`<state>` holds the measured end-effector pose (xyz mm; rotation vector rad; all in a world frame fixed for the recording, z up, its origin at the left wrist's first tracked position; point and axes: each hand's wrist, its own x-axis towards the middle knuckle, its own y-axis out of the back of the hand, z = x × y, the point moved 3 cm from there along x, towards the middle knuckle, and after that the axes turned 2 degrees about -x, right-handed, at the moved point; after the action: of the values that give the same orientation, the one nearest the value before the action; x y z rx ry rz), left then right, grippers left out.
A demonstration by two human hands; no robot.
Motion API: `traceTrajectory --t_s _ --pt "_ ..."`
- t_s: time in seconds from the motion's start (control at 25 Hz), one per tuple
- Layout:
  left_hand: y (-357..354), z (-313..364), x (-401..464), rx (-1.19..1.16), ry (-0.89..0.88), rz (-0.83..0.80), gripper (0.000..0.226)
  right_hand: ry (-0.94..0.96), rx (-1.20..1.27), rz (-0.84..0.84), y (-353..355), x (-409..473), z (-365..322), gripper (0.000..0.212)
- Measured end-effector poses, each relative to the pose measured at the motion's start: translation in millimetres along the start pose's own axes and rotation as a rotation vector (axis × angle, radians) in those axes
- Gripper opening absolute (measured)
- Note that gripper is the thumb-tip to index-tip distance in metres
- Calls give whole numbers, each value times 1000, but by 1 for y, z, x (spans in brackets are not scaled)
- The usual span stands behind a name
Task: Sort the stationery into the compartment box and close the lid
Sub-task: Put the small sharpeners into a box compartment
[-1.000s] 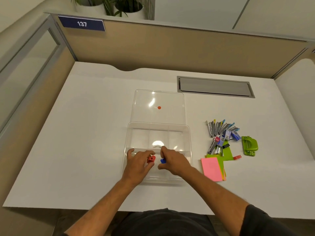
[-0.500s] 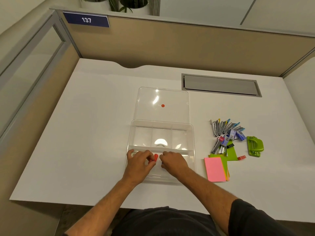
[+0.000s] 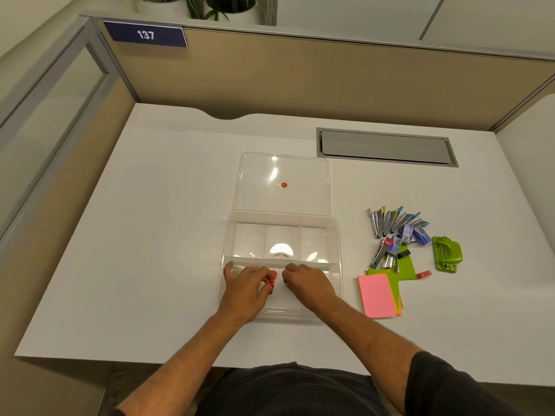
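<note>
Left hand [image 3: 246,283]: back upward, over the near left part of the compartment box [image 3: 336,235]; the forearm comes in from the near edge of the desk [image 3: 150,235], angled to the far right. The fingers are curled and pinch a small red item [image 3: 271,280] at their tips; the thumb lies spread toward the box's left wall.
Right hand [image 3: 309,283]: back upward, over the near middle of the box; the forearm runs to the near right into a dark sleeve [image 3: 450,382]. The fingers are curled together toward the left hand; a sliver of a small blue item [image 3: 284,281] shows at the fingertips, so they seem to pinch it, though the grip itself is hidden.
Red and blue items: close side by side, not plainly touching, above the box's near row; too small to tell which way they point.
Compartment box: clear, in the middle of the desk, long axis near to far, with a far row of three cells.
Lid [image 3: 285,175]: clear, with a red dot [image 3: 284,184]; open and lying flat beyond the box's far edge.
Loose stationery: right of the box, well apart from the hands; staplers [image 3: 390,222] fanned pointing far right, a green hole punch [image 3: 446,253] furthest right, a pink sticky-note pad [image 3: 377,294] nearest, long axis near to far, over green sheets [image 3: 405,267].
</note>
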<state>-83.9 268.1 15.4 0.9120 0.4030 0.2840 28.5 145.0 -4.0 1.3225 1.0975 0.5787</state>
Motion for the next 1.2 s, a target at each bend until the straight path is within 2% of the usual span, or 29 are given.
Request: traceTrajectory --t_s 0.16,0.36,0.68,0.84,1.0,1.08,1.2 --pt "-10 1 4 156 -28 -33 19 -21 148 32 7 -9 15 18" --pt "-19 13 11 501 -33 -95 26 -55 290 65 17 -22 22 25" --pt "-28 15 11 671 -41 -174 48 -86 329 105 18 -39 27 27" --pt "-23 18 8 618 -33 -146 38 -95 335 155 15 -52 35 27" --pt "-20 38 7 425 -80 -27 28 -107 362 241 20 -68 50 28" --pt "-23 55 7 310 -157 22 35 -103 353 296 20 -77 60 31" --pt "-35 79 3 169 -203 -18 54 -130 342 320 14 -94 80 43"
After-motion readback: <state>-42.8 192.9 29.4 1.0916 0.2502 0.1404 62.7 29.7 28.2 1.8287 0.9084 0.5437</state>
